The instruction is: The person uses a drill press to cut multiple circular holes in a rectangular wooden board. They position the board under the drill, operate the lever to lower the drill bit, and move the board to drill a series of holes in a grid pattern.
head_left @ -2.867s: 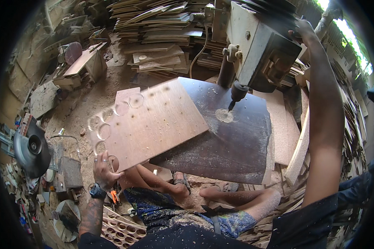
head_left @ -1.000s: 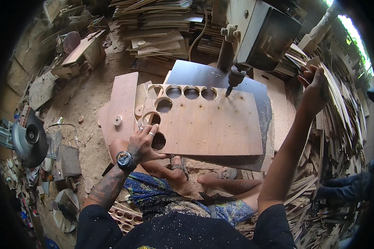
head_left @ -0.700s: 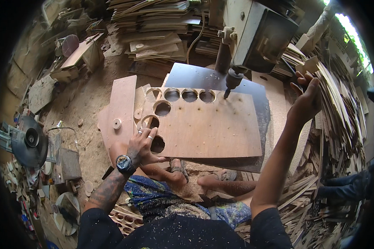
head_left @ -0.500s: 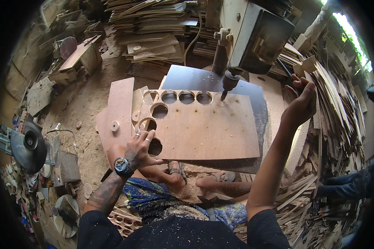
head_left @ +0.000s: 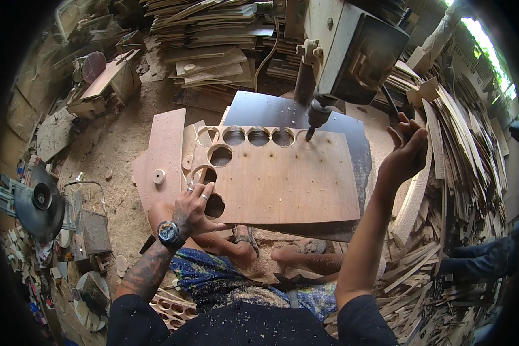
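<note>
Lying across the person's lap, the patterned shorts [head_left: 213, 277] are catching pale shavings; counting clock directions from the middle of the wooden board [head_left: 282, 179], a perforated panel [head_left: 173, 311] is sitting at 7 o'clock; at 8 o'clock the left hand [head_left: 194, 209] is gripping the board's near corner, its fingers bending over the wood between two cut holes while the thumb is stretching along the near edge. The board itself is resting flat over a dark worktop [head_left: 265, 109], round holes lining its left side and part of its far edge; between 2 and 3 o'clock the right hand [head_left: 408, 147] is hanging in the air, its fingers curling around the lower end of a dark lever [head_left: 390, 100]. At 1 o'clock the drill chuck [head_left: 318, 114] is pointing its bit down inside a faint ring on the board; whether the tip is touching, I cannot tell. At 9 o'clock a small wooden disc [head_left: 158, 176] is lying on a plank [head_left: 168, 135]; at 11 o'clock, farthest off, stacked sheets [head_left: 207, 29] are leaning unevenly.
</note>
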`<state>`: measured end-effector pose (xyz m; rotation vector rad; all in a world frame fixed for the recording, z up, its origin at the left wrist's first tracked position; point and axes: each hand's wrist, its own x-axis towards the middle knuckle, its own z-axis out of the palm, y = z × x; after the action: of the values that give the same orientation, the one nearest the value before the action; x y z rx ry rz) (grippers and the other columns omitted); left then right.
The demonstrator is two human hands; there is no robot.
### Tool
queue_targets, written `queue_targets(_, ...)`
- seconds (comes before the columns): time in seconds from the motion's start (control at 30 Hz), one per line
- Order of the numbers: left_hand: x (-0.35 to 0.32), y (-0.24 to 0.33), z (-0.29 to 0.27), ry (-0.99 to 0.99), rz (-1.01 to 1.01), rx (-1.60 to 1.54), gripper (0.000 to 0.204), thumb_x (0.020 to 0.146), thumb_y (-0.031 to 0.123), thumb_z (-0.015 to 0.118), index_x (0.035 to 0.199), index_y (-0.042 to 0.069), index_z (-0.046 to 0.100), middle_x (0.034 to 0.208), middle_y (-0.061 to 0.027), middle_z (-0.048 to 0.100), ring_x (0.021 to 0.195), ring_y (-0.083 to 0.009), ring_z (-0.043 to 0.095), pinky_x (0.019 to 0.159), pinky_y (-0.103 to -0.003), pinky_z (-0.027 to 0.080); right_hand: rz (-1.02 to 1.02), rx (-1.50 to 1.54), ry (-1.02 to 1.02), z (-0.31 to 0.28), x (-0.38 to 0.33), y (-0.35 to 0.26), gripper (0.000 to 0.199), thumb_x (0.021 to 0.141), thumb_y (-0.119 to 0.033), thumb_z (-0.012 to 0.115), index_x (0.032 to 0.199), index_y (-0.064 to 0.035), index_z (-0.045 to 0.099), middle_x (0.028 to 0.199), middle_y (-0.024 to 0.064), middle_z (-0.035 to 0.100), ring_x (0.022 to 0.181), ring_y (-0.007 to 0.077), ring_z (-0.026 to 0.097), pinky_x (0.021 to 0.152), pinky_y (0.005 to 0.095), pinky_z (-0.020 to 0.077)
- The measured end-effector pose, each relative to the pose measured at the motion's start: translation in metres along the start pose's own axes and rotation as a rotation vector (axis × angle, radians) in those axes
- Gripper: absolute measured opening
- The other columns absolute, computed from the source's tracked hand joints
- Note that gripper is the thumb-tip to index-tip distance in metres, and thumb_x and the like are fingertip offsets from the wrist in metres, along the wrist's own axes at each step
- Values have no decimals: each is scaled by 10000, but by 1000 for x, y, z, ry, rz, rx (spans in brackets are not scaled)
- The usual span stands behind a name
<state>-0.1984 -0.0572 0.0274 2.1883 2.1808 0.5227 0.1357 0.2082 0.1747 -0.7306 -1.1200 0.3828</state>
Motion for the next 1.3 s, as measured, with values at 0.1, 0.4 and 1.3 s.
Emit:
queue_targets(0.1,0,-1,1,6,10,6,1168,489,568,950,1404,-22,528,1202,-154,600,1104,-338,622,910,-445,547,-24,-1,-2,0,-2,2,445,1125,-325,408,1073,40,655,951,167,722,945,240,759,678,324,668)
queue_targets(0.4,0,-2,2,-5,-5,1,1187,488,605,944,1406,-21,526,1200,-155,591,1100,-349,621,901,-452,544,-91,-219,-97,23,83,-40,413,1081,-314,509,1038,37,723,741,100,735,729,208,766,592,269,583)
queue_targets(1.3,-165,-113,-51,121,-432,117,1112,529,473,935,1402,-57,497,1247,-209,579,1123,-393,576,964,-501,489,345,-594,-635,159,305,18,321,991,-382,596,1109,-85,633,893,32,637,677,169,712,505,322,533)
